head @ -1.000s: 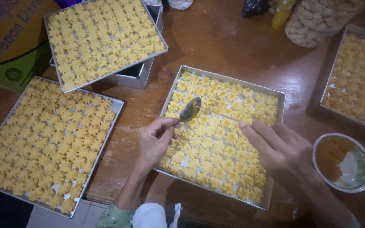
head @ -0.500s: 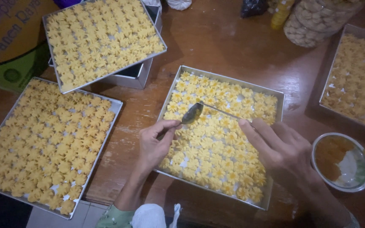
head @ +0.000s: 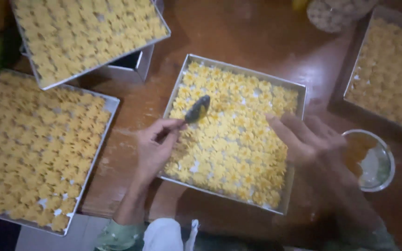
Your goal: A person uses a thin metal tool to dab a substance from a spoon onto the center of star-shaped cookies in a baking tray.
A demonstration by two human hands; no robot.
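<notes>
- Left hand (head: 157,146) pinches a spoon (head: 197,109), its bowl just above the cookies (head: 238,139) in the middle tray (head: 298,88).
- Right hand (head: 308,139) rests open, fingers spread over the tray's right side, holding nothing.

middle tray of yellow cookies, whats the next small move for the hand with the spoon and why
Probably lower the spoon onto the cookies just beneath it: the left hand holds it above the tray's upper-left corner, while the right hand rests over the right side.
</notes>
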